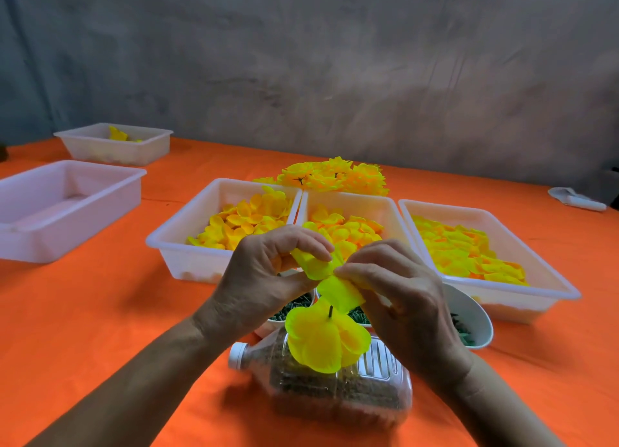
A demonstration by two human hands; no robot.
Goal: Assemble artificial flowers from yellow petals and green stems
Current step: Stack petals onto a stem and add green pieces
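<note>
Both hands [268, 272] [398, 296] pinch yellow petals [315, 265]; three trays [174, 242] (white) hold more.

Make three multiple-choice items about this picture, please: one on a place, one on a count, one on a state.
1. Where does the clear plastic bottle with the white cap lie?
A. on the orange tablecloth, under the hands
B. inside a tray
C. against the wall

2. How many white plastic trays of yellow petals stand side by side behind the hands?
A. one
B. three
C. five

3. What are the hands doing?
A. resting flat
B. left hand and right hand both pinching yellow petal pieces
C. gripping the bottle

Key: 1 A, it lies on its side on the cloth; 2 B, three filled trays in a row; 3 B, fingers pinch petals.
</note>
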